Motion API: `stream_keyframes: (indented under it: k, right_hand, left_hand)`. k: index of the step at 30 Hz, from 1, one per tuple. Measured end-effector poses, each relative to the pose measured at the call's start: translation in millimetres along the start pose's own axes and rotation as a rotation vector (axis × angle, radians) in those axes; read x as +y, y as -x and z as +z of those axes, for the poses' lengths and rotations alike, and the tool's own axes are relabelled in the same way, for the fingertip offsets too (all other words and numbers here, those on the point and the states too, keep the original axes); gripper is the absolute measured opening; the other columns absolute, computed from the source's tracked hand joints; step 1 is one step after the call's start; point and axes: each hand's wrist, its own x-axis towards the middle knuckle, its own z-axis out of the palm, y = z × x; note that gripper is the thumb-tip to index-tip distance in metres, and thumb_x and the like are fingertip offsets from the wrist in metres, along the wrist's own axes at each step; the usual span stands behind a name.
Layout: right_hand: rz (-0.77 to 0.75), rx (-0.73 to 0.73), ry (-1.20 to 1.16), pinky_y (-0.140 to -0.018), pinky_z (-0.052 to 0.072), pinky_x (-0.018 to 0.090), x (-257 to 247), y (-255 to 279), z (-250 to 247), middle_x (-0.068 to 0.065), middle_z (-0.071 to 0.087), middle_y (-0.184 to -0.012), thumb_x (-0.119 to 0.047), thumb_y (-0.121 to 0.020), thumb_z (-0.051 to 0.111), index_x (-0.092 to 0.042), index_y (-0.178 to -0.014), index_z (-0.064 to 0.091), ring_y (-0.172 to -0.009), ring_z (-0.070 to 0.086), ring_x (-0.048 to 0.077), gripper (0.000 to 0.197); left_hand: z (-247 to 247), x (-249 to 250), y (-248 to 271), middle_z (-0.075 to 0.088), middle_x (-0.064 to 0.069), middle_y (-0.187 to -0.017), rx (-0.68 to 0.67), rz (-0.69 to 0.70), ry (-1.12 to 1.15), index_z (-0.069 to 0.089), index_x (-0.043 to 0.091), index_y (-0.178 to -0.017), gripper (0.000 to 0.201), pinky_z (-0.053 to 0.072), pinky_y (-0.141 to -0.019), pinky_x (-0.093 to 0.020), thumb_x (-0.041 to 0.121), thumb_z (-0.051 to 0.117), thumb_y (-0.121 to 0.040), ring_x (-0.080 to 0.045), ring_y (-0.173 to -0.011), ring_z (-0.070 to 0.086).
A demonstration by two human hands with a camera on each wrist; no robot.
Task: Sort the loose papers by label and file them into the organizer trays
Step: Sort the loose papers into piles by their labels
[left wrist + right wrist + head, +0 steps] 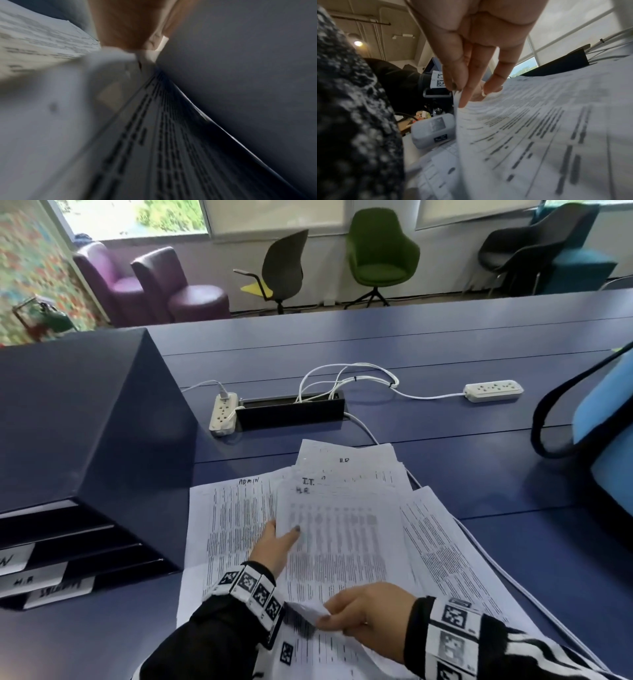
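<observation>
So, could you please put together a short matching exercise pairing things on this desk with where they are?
Things:
1. organizer trays
2. top H.R sheet
3. ADMIN sheet
4. blue bag

Places:
A. right edge of the desk
B. held by both hands
C. left side of the desk
D. flat, just right of the trays

Pairs: 1-C, 2-B, 3-D, 4-A
</observation>
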Motion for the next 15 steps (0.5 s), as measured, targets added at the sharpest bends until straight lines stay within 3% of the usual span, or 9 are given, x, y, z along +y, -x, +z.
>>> stream_keyframes:
  k: [2, 6, 10, 11, 12, 15]
  right_hand:
    - [0.010, 0.015, -0.057, -0.096, 0.035, 0.012, -0.6, 2.4, -0.4, -0.011, 0.063, -0.120, -0.013, -0.089, 0.056, -0.028, -0.113, 0.067, -0.108, 0.055, 0.004, 0.030]
    - [0.097, -0.006, -0.118, -0.095, 0.034, 0.006, 5.8, 5.0, -4.2, -0.014, 0.060, -0.125, -0.019, -0.090, 0.057, -0.034, -0.112, 0.066, -0.109, 0.056, 0.000, 0.029]
    - [0.211, -0.078, -0.209, -0.103, 0.037, 0.017, 16.0, 7.2, -11.4, -0.031, 0.057, -0.112, -0.033, -0.084, 0.064, -0.054, -0.088, 0.066, -0.106, 0.050, -0.013, 0.021]
    - [0.278, -0.026, -0.209, -0.105, 0.037, 0.021, 19.8, 7.2, -16.4, -0.033, 0.053, -0.110, -0.036, -0.083, 0.064, -0.057, -0.087, 0.061, -0.108, 0.048, -0.013, 0.022]
    - [0.356, 0.069, -0.195, -0.107, 0.036, 0.024, 28.4, 7.8, -20.4, -0.032, 0.050, -0.114, -0.037, -0.084, 0.063, -0.057, -0.096, 0.056, -0.112, 0.046, -0.010, 0.025]
    - [0.671, 0.458, -0.242, -0.110, 0.033, 0.030, 59.3, 14.2, -39.2, -0.013, 0.044, -0.135, -0.029, -0.081, 0.068, -0.033, -0.135, 0.040, -0.126, 0.042, 0.007, 0.061]
  left_hand:
    - [-0.4, 1.5, -1.1, 0.044, -0.008, -0.144, 0.027, -0.007, -0.031, 0.029, 0.015, -0.145, 0.062, 0.032, -0.107, -0.042, 0.042, 0.050, -0.094, -0.029, -0.130, 0.042]
    - [-0.5, -1.0, -2.2, 0.045, -0.008, -0.142, 0.016, 0.007, -0.060, 0.026, 0.015, -0.146, 0.074, 0.036, -0.105, -0.045, 0.038, 0.063, -0.086, -0.029, -0.127, 0.046]
    - [4.6, -5.1, -4.3, 0.041, -0.005, -0.145, 0.055, 0.048, -0.040, 0.026, 0.016, -0.146, 0.077, 0.033, -0.110, -0.049, 0.015, 0.068, -0.082, -0.028, -0.132, 0.041]
    - [5.2, -3.7, -1.5, 0.040, -0.003, -0.145, 0.050, 0.062, -0.017, 0.027, 0.017, -0.146, 0.075, 0.032, -0.110, -0.051, 0.014, 0.068, -0.082, -0.028, -0.133, 0.041]
    - [5.0, -7.0, -3.9, 0.042, -0.002, -0.144, 0.039, 0.086, 0.013, 0.029, 0.019, -0.145, 0.074, 0.033, -0.110, -0.052, 0.014, 0.067, -0.082, -0.027, -0.133, 0.041]
    - [3.0, -4.2, 2.8, 0.046, 0.002, -0.141, -0.008, 0.123, 0.132, 0.032, 0.023, -0.143, 0.072, 0.033, -0.110, -0.051, 0.016, 0.067, -0.081, -0.022, -0.130, 0.044]
